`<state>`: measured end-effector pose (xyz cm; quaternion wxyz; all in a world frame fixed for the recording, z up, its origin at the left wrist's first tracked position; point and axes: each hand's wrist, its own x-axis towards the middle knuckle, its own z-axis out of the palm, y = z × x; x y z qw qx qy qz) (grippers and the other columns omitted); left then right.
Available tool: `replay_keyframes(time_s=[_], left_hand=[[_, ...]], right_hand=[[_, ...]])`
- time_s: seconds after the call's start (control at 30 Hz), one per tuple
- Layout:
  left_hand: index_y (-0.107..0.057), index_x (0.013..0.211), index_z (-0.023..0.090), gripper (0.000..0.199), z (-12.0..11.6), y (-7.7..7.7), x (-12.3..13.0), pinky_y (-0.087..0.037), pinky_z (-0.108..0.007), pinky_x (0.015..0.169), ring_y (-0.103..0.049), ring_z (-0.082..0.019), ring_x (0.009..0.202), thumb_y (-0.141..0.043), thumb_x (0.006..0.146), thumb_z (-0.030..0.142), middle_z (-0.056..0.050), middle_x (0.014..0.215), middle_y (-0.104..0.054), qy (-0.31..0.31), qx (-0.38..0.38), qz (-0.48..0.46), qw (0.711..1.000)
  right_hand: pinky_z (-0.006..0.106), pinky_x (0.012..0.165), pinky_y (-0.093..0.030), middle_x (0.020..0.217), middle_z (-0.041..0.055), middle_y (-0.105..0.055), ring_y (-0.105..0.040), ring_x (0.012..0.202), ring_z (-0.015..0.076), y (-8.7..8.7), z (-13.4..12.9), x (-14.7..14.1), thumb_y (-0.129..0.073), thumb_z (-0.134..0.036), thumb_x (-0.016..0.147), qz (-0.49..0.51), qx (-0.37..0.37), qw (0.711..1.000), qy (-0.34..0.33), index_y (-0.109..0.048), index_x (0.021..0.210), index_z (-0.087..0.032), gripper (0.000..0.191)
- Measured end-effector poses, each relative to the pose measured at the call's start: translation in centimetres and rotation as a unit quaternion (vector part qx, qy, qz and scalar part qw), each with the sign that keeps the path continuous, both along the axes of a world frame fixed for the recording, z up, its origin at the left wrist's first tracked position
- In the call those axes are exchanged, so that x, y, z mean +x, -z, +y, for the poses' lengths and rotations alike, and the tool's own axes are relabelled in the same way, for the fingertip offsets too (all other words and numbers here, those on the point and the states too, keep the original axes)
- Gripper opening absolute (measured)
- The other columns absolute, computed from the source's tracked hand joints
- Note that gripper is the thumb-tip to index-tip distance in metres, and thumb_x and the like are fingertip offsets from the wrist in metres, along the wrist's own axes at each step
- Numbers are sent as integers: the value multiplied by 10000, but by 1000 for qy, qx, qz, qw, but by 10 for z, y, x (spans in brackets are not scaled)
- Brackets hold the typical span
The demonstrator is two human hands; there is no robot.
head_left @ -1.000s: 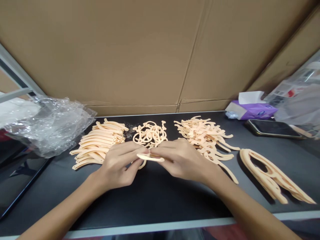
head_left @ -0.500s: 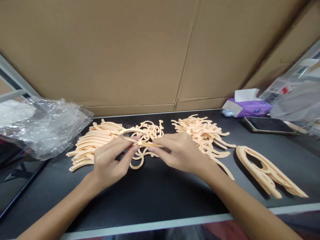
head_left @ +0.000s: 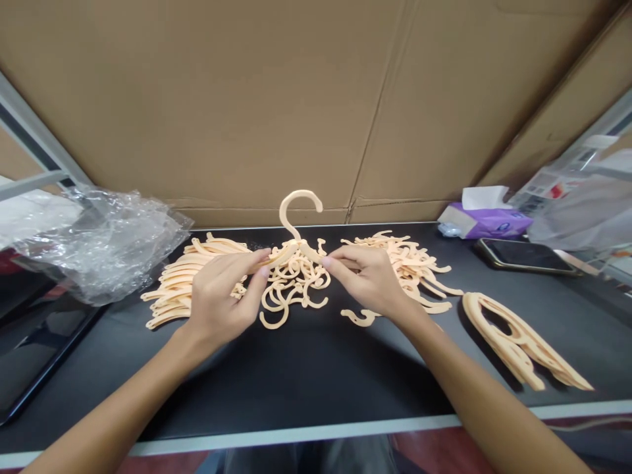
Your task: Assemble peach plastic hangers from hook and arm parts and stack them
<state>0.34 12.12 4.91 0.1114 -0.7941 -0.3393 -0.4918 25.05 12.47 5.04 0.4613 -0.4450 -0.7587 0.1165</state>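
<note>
My left hand (head_left: 220, 297) and my right hand (head_left: 366, 276) together hold a small peach plastic hanger (head_left: 295, 230) upright above the black table (head_left: 306, 375), its hook pointing up. Each hand pinches one arm of the hanger near the hook. Under it lies a tangle of loose peach hooks (head_left: 291, 284). A stack of curved peach arms (head_left: 180, 284) lies left of my left hand, and another heap of arm pieces (head_left: 415, 266) lies right of my right hand. Several assembled hangers (head_left: 518, 339) are stacked at the right.
Crumpled clear plastic (head_left: 93, 243) sits at the left. A cardboard wall (head_left: 296, 99) stands behind the table. A purple tissue box (head_left: 481, 217) and a dark phone (head_left: 521, 257) lie at the back right, with a plastic bag (head_left: 587, 204) beyond.
The piece held flat between my hands has been raised and turned upright, hook up. My hands moved apart and toward the back of the table.
</note>
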Motion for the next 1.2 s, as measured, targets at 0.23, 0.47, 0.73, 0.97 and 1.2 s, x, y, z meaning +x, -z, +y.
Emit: replay_keyframes(time_s=[0.23,0.47,0.73,0.97,1.2], left_hand=[[-764,975,170,224,0,-5,4,-600,-310,776,-735,-209,843,-651,880,338,-56,950,-779,2,-262,-200,944],[-760,834,110,199,9,-19,2,-581,-245,564,-695,-171,631,-790,680,234,-52,786,-737,169,-460,-482,726],[-769,915,53,378,10,-23,-5,-585,-224,624,-677,-157,644,-570,919,375,-112,770,-726,326,-571,-527,539],[-695,1217,195,445,-3,-8,9,-533,-228,558,-644,-151,622,-769,816,372,-59,740,-690,395,-667,-364,516],[-739,1094,184,310,-1,-12,7,-523,-234,550,-615,-126,571,-763,806,296,-29,681,-656,355,-650,-378,556]], right_hand=[[270,523,-257,524,-47,-373,-338,517,95,4,8,6,-528,-383,922,-9,-46,999,18,-484,563,-189,410],[267,512,-256,552,-39,-407,-348,534,102,1,5,1,-546,-435,879,91,-115,989,-6,-530,593,-189,379],[259,489,-266,516,-44,-439,-355,496,93,3,4,-7,-608,-458,835,187,-195,956,-116,-573,582,-183,375],[247,513,-289,522,-46,-429,-370,516,84,15,-2,-19,-609,-476,872,127,-236,942,-202,-581,580,-164,429],[248,601,-421,742,15,-675,-567,649,126,12,0,-14,-602,-371,901,78,-169,974,-126,-724,829,-174,244]])
